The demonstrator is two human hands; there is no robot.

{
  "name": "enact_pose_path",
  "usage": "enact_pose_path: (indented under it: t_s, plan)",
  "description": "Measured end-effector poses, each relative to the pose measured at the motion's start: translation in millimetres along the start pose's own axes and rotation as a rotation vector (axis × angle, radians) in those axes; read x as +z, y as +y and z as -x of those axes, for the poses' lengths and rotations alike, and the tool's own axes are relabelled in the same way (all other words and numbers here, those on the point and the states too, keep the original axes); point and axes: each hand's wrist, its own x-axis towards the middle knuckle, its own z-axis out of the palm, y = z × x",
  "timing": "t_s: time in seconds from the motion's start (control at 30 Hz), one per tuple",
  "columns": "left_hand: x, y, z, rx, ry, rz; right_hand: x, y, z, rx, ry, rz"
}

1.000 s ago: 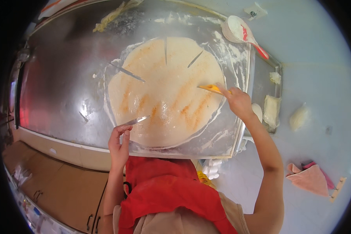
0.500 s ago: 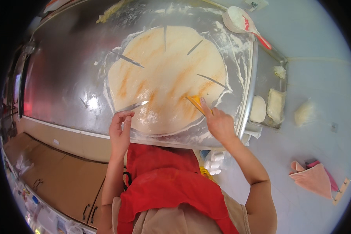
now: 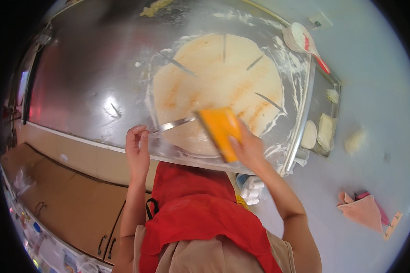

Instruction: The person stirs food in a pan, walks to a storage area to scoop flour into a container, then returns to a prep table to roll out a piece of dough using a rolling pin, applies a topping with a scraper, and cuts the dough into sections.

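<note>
A wide, thin sheet of dough (image 3: 214, 86) with orange-brown oily streaks lies on the floured metal table. Several slits run inward from its rim, baring metal. In my right hand (image 3: 249, 144) is a yellow-orange dough scraper (image 3: 219, 132), its broad face showing, over the dough's near right part. Blur softens both. My left hand (image 3: 138, 142) is just left of the dough's near edge, beside the outer end of the near-left slit (image 3: 175, 123). Its fingers are curled toward the thumb, and nothing shows in them.
White flour (image 3: 289, 73) is scattered around the dough. A white scoop with a red handle (image 3: 300, 41) rests at the far right corner. Beyond the right edge, a metal tray (image 3: 322, 98) holds pale dough pieces. A yellowish cloth (image 3: 155, 8) lies at the far edge.
The view has shifted, so the table and dough appear farther right. My right hand has turned the scraper from nearly edge-on to broad face showing. My left hand has drawn leftward from the slit.
</note>
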Motion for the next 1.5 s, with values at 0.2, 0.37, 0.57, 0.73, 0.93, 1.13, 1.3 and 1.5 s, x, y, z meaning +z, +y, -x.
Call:
enact_pose_path:
  t_s: [0.2, 0.37, 0.57, 0.73, 0.93, 1.13, 1.3, 1.5]
  plan:
    - [-50.1, -1.1, -30.5, 0.336, 0.088, -0.283, 166.9, -143.9, -119.8, -0.168, -0.081, -0.488]
    - [-59.7, -22.1, -44.7, 0.242, -0.007, -0.316, 139.1, -160.1, -205.3, -0.536, 0.097, 0.189]
    - [9.2, -63.4, -62.8, 0.301, -0.204, -0.543, 97.6, -111.2, -283.0, -0.476, 0.213, 0.639]
    - [32.0, -81.0, -75.7, 0.25, -0.236, -0.713, 107.0, -107.1, -283.8, -0.606, 0.176, 0.604]
    - [58.4, -42.0, -61.3, 0.13, -0.252, -0.306, 88.5, -78.7, -269.7, -0.609, 0.288, 0.393]
    - [149.2, 9.7, -32.6, 0.488, -0.477, -0.13, -11.0, 12.4, -251.3, -0.388, 0.503, 0.152]
    - [189.2, 24.9, -48.9, 0.475, -0.718, -0.322, -14.1, 86.3, -282.5, -0.232, 0.494, 0.233]
    - [169.2, -28.2, -204.0, 0.634, 0.105, -0.62, 6.0, 61.7, -348.8, -0.326, 0.482, 0.329]
